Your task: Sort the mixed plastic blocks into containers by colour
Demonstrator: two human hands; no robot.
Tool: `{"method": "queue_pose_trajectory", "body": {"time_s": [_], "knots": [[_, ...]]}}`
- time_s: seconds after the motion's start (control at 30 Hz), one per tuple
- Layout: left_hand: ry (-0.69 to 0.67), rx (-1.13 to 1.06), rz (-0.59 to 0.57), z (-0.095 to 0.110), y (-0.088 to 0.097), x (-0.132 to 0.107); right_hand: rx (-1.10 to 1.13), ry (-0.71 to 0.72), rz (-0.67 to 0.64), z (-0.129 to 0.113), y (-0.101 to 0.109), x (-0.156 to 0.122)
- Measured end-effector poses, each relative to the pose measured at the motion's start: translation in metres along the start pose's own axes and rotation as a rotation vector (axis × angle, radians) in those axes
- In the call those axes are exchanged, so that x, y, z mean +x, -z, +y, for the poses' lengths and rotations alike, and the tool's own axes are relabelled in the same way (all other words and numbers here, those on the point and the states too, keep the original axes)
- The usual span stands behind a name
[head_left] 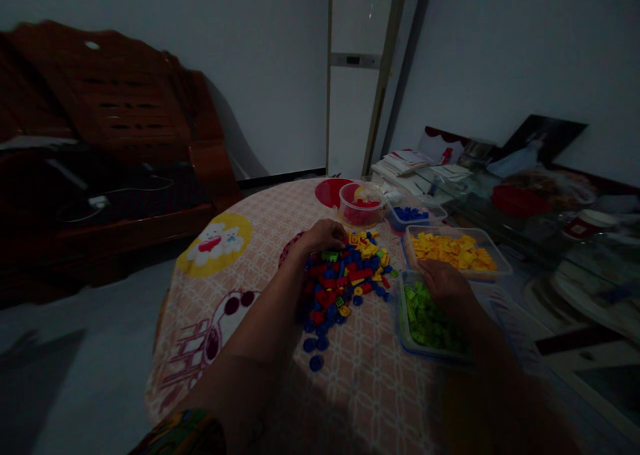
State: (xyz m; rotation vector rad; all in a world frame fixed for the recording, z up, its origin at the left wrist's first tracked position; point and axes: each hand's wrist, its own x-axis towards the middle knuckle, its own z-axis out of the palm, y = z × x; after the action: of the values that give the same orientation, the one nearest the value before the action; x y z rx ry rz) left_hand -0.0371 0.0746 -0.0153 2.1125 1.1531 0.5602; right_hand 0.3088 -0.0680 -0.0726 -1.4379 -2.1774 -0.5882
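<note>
Four tubs [501, 263] flank my mixed toy-brick pile [345, 278] on the patterned tablecloth [375, 365], seemingly so each colour sits apart within reach; my left hand [325, 235] curls narrowly, fingers down, at the pile's far-left edge, my right hand [444, 284] over the green-brick tub [399, 321] (whether either grips anything, I cannot tell)

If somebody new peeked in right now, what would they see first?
Probably the pile of colourful pieces on the patterned tablecloth, with the left hand at its far side. Next, the yellow pieces in a clear tub to the right, then green pieces in the nearer tub, with the right hand over it.
</note>
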Motion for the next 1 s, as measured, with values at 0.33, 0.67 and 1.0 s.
{"method": "queue_pose_trajectory", "body": {"time_s": [0.33,0.67,1.0], "knots": [[0.076,-0.416,0.265,-0.005,-0.008,0.009,0.001,0.011,0.014,-0.001,-0.001,-0.001],[0.011,-0.866,0.502,0.006,-0.001,0.064,0.014,-0.001,-0.003,-0.001,0.003,0.0],[0.063,-0.153,0.482,-0.031,0.0,0.04,0.013,0.036,-0.01,-0.001,0.005,0.002]]}}
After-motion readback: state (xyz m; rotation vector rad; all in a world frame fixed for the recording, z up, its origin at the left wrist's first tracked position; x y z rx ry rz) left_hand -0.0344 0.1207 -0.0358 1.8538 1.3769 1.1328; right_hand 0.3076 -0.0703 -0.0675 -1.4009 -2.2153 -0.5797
